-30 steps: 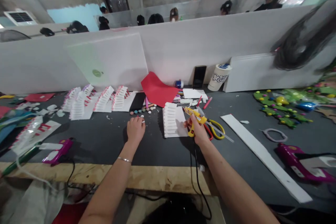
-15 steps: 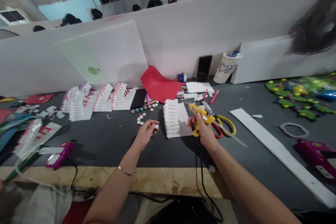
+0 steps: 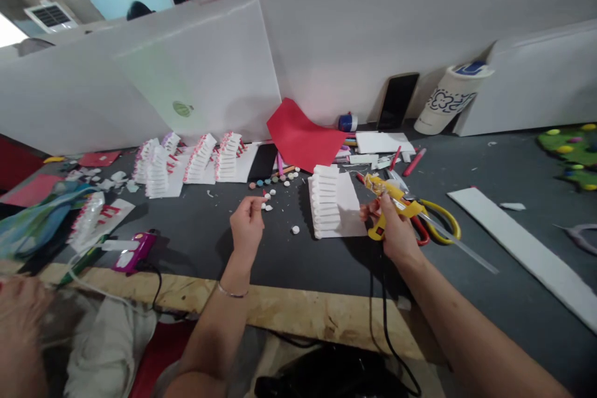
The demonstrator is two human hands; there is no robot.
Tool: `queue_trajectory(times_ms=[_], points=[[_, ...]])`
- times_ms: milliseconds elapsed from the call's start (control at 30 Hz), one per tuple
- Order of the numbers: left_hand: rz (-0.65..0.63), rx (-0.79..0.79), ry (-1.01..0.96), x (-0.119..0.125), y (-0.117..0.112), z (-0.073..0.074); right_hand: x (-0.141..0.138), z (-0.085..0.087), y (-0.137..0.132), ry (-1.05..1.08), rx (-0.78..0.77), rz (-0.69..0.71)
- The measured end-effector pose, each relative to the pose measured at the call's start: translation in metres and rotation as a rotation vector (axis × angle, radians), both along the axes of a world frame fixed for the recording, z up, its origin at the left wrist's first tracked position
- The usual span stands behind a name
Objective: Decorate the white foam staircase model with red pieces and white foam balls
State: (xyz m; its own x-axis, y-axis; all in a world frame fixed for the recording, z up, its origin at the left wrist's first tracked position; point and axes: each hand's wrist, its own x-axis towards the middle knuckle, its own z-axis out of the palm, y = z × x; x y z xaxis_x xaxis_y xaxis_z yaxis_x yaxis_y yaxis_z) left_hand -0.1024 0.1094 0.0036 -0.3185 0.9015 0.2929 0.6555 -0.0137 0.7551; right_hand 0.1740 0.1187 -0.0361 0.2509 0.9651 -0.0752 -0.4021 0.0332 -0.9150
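Note:
My left hand (image 3: 247, 221) is over the table with thumb and fingers pinched together, beside a cluster of small white round pieces (image 3: 267, 207). Whether anything sits between its fingertips I cannot make out. One more white piece (image 3: 295, 230) lies alone to its right. My right hand (image 3: 395, 230) is wrapped round a yellow hot glue gun (image 3: 389, 199), its nozzle pointing left and a clear glue stick (image 3: 461, 247) poking out behind. Left of the gun lies a white card (image 3: 347, 205) with a row of white sticks (image 3: 325, 202) along its left side.
Yellow-handled scissors (image 3: 450, 224) lie behind the gun. Red sheet (image 3: 305, 137), phone (image 3: 398, 99) and cup (image 3: 450, 99) are at the back. Similar cards (image 3: 228, 158) and a purple glue gun (image 3: 135, 252) are left, near another person's hand (image 3: 23, 298). A white foam strip (image 3: 522, 249) lies right.
My left hand has moved left to the cluster of white pieces. The white piece that was at its fingertips now lies on the table. The view has swung; my right hand still holds the glue gun.

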Motion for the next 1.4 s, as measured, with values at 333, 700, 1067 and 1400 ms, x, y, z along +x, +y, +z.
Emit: queue_trajectory(times_ms=[333,700,1067,1400], points=[[-0.159,-0.029,0.013,-0.011,-0.026,0.015,0.0,0.007,-0.003,0.057,-0.009,-0.005],[-0.201,0.065,0.463,-0.002,-0.046,0.01,-0.001,0.002,-0.004,0.013,-0.038,-0.033],[-0.413,-0.183,0.588,0.039,-0.036,-0.027,-0.011,0.0,-0.014,-0.055,-0.022,0.064],[-0.514,-0.187,0.58,0.026,-0.026,-0.034,-0.012,0.003,-0.013,-0.062,0.045,0.101]])
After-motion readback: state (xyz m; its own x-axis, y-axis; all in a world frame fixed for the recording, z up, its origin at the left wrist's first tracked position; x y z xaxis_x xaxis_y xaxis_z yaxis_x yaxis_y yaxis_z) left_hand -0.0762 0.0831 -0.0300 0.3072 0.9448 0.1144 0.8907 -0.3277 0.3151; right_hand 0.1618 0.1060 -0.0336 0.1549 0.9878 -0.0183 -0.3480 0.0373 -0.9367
